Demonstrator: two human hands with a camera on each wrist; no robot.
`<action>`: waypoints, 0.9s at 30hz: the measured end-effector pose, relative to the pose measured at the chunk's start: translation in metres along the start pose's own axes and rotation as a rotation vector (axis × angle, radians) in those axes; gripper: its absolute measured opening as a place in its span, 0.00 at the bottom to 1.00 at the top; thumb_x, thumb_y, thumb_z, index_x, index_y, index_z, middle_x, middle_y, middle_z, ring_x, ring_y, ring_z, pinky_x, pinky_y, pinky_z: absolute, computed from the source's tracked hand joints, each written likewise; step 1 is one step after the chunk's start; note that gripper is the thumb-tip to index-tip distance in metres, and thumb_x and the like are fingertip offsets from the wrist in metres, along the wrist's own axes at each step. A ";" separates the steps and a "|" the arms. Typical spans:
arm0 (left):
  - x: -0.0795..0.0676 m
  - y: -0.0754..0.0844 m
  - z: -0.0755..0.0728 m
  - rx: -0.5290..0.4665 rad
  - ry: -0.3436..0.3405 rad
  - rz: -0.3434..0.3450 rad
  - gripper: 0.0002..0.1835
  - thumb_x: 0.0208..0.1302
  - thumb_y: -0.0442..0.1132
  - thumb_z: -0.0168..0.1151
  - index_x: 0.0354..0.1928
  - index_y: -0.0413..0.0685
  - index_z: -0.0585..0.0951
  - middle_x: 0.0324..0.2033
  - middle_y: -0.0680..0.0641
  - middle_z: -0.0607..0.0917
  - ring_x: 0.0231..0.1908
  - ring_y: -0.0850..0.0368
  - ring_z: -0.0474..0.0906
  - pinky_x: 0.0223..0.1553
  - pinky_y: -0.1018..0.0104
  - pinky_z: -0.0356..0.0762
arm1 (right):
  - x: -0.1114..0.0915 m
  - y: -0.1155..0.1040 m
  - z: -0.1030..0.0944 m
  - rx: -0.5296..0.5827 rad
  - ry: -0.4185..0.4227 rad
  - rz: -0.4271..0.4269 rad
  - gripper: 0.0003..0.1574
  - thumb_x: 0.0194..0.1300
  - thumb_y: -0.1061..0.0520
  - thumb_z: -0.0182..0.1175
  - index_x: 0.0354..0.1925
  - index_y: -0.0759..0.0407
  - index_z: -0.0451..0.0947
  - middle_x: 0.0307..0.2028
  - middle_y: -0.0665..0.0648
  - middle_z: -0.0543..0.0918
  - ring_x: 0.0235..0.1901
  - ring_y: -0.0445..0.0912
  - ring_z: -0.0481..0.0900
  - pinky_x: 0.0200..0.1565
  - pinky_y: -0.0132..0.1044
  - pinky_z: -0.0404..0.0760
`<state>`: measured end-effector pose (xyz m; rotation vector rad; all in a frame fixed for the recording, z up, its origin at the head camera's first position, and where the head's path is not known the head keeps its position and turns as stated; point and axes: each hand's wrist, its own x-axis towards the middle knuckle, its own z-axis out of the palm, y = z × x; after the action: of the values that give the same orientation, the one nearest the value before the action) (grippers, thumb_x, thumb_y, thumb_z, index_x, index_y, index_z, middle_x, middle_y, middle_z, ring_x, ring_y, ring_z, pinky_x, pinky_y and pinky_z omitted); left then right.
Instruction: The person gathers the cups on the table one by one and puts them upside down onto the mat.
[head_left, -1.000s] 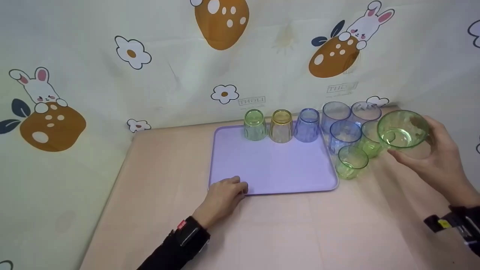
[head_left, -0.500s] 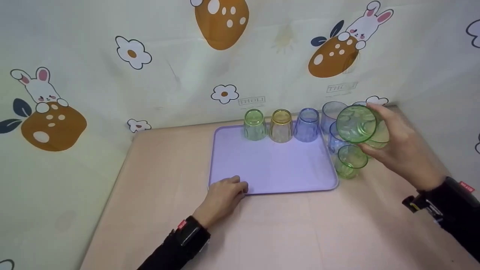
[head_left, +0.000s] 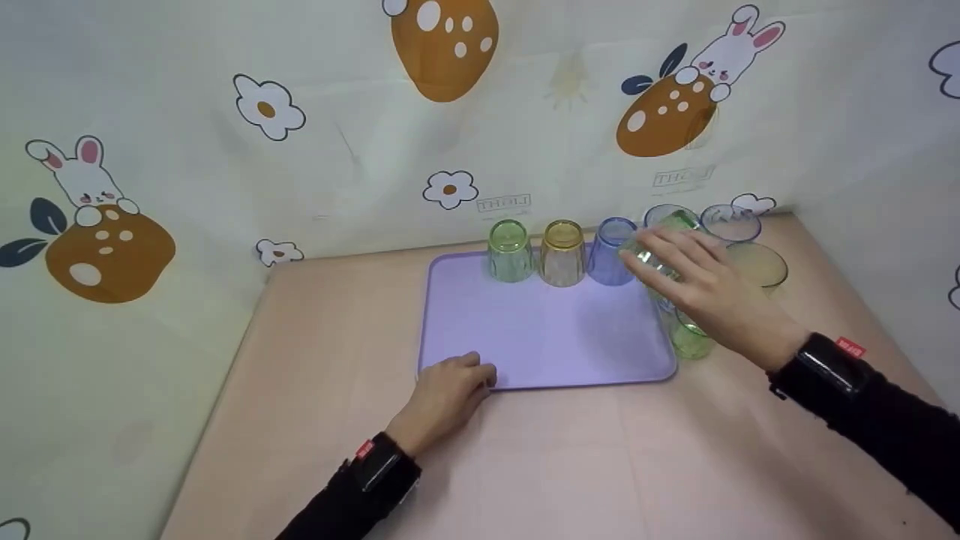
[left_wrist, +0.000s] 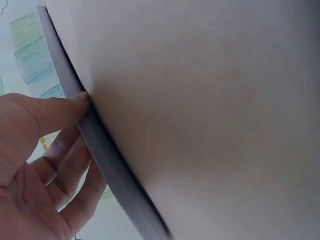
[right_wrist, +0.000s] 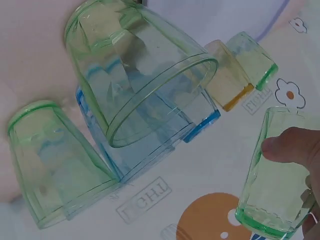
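My right hand (head_left: 709, 289) grips a green glass (right_wrist: 275, 185) over the tray's right edge. The glass is turned bottom-up, its thick green base raised in the head view; my fingers partly hide it. On the purple tray (head_left: 540, 330), a green glass (head_left: 510, 255), a yellow glass (head_left: 562, 259) and a blue glass (head_left: 611, 262) stand upside down along the back. My left hand (head_left: 450, 386) pinches the tray's front rim near its left corner, thumb outside and fingers over the rim in the left wrist view.
Right of the tray several glasses stand mouth-up, partly behind my right hand: a green glass (head_left: 691, 341) in front, a yellowish-green glass (head_left: 761, 262) and a pale blue glass (head_left: 731, 223) behind. A printed cloth wall (head_left: 360, 165) rises behind the table (head_left: 330, 337).
My right hand has moved left from beyond the upright glasses to the tray's right edge, turning the green glass from mouth-up to bottom-up. The left hand and tray have stayed put.
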<state>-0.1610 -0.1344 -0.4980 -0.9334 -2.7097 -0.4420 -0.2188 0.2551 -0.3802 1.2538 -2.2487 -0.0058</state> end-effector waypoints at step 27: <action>0.001 0.000 0.000 0.010 -0.005 0.005 0.06 0.59 0.36 0.73 0.34 0.53 0.84 0.27 0.55 0.76 0.28 0.55 0.79 0.28 0.60 0.77 | 0.015 -0.023 0.081 -0.483 -0.384 -0.219 0.33 0.64 0.67 0.64 0.68 0.60 0.74 0.68 0.64 0.71 0.70 0.57 0.64 0.73 0.50 0.43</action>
<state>-0.1616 -0.1339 -0.4981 -0.9396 -2.7107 -0.4251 -0.2451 0.2100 -0.4475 1.2913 -2.2048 -0.8839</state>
